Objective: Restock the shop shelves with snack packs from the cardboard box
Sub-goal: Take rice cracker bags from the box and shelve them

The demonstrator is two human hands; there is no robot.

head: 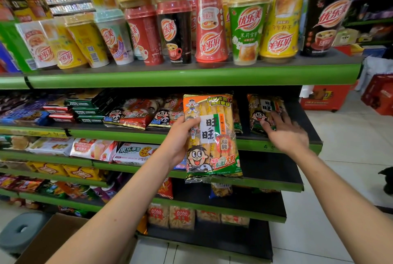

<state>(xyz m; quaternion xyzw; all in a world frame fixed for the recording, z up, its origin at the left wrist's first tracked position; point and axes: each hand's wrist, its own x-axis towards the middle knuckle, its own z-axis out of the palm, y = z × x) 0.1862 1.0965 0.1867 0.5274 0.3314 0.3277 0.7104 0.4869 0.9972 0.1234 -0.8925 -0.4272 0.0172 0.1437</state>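
My left hand (pixel 180 138) grips an orange and green rice cracker pack (pixel 212 136) by its left edge and holds it upright in front of the second shelf (pixel 276 142). My right hand (pixel 285 134) reaches onto that shelf, its fingers spread flat on a matching pack (pixel 263 108) that stands at the right end. More packs of the same kind (pixel 237 114) stand behind the held one. A corner of the cardboard box (pixel 49 240) shows at the bottom left, its inside hidden.
Rows of milk tea cups (pixel 244 29) fill the top shelf. Red snack bags (pixel 136 114) and dark boxes (pixel 89 108) lie left on the second shelf. Lower shelves hold wafers and chips. A grey stool (pixel 21 229) stands beside the box. Red crates (pixel 327 95) stand on the floor at the right.
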